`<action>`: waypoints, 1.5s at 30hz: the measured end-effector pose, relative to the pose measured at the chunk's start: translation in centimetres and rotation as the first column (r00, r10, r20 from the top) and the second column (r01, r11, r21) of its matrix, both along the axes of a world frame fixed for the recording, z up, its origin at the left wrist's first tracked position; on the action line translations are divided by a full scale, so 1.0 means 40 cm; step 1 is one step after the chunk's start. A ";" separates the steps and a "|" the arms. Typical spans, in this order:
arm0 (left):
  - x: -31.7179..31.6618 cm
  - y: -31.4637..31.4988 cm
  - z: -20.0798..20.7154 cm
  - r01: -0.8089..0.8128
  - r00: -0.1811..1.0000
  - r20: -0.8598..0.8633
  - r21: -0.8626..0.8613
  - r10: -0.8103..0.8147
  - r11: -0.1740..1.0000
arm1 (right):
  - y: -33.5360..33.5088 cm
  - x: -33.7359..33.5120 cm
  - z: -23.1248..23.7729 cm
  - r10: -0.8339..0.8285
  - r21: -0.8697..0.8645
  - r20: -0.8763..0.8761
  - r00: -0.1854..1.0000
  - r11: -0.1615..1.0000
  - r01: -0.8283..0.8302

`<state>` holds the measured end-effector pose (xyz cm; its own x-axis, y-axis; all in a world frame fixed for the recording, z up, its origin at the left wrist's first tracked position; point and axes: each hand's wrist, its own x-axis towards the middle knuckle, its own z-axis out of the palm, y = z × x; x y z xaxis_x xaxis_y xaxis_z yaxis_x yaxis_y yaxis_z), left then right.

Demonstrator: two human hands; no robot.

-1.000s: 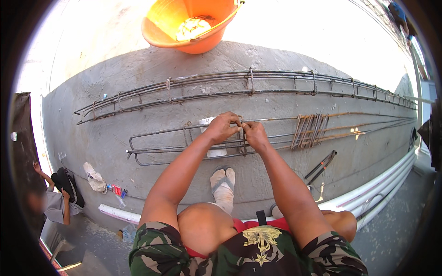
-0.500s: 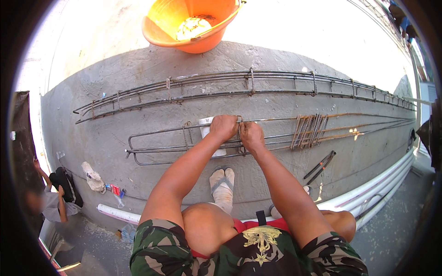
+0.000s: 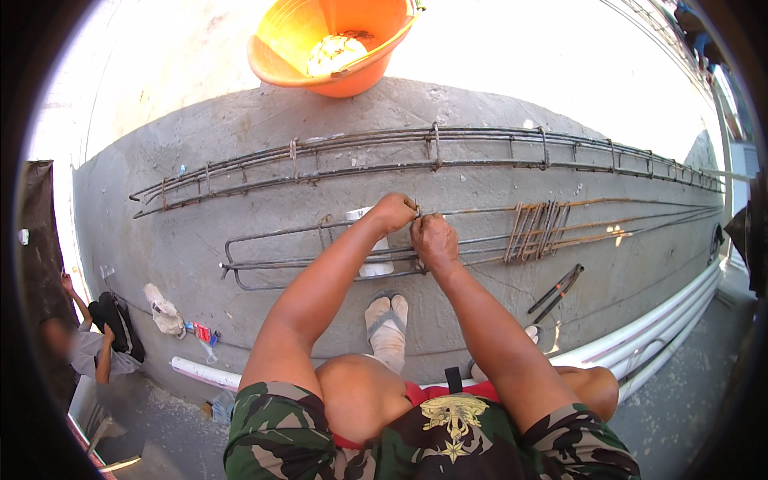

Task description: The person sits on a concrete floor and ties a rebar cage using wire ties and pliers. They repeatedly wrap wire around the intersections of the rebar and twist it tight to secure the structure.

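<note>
Camouflage shorts (image 3: 320, 432) (gold emblem), bare forearms, sandalled foot (image 3: 387, 328)

Rebar cage (image 3: 336, 248): long, narrow frame of thin parallel steel bars, grey with rust patches, lying flat on the concrete slab and running from 9 o'clock to 3 o'clock across mid-frame. Left end closes in a rounded bend. Bars pass beneath both hands at centre.

Stirrups (image 3: 538, 230): cluster of rusty rectangular loops, bunched close together and tilted, threaded over the cage bars at about 2 o'clock from the hands.
</note>
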<state>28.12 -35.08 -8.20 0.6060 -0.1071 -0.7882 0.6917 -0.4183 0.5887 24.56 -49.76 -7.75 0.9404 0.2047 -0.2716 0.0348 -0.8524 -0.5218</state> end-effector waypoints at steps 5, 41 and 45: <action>-0.048 -0.007 -0.002 -0.013 0.973 0.232 0.115 -0.014 0.993 | 0.010 0.006 0.013 0.007 -0.042 -0.010 1.000 0.999 -0.007; -0.134 -0.014 0.001 -0.074 0.598 0.788 0.234 -0.144 0.970 | -0.030 0.228 0.073 0.458 -0.237 -0.136 0.879 0.846 -0.478; -0.141 -0.012 -0.029 -0.090 0.590 0.798 0.211 -0.119 0.973 | -0.041 0.203 0.112 0.636 -0.266 -0.246 0.731 0.681 -0.682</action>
